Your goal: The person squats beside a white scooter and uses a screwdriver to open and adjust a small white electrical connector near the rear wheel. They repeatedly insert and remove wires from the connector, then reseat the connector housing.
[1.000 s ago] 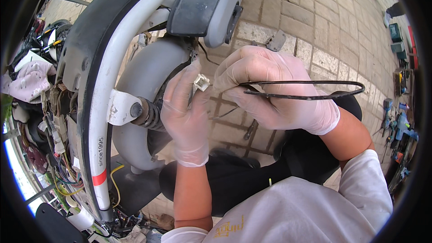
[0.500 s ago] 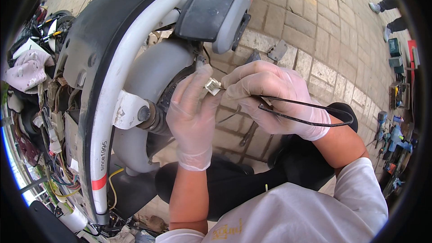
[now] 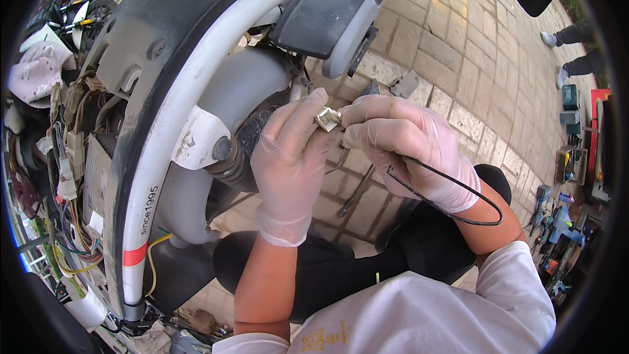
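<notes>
My left hand [image 3: 287, 167], in a thin translucent glove, pinches a small white plastic connector [image 3: 325, 120] between thumb and fingertips. Close on its right, my gloved right hand [image 3: 413, 141] is closed with its fingertips at the connector's edge. From that hand a thin black cable [image 3: 486, 191] loops out to the right, over my forearm. What exactly the right fingertips grip at the connector is hidden by the glove. Both hands are held in front of the scooter's grey front mudguard [image 3: 246, 82].
The scooter's white curved side tube [image 3: 187, 82] and black panel rise at my left. Beyond them are exposed wires [image 3: 72, 242]. Brick paving [image 3: 452, 46] spreads ahead. Power tools [image 3: 560, 229] and green boxes [image 3: 570, 101] lie at the right, with another person's legs [image 3: 583, 49] nearby.
Both hands and the connector appear slightly further right in the picture, as the whole view has shifted. The right fingertips have come up against the connector, and the cable loop hangs lower.
</notes>
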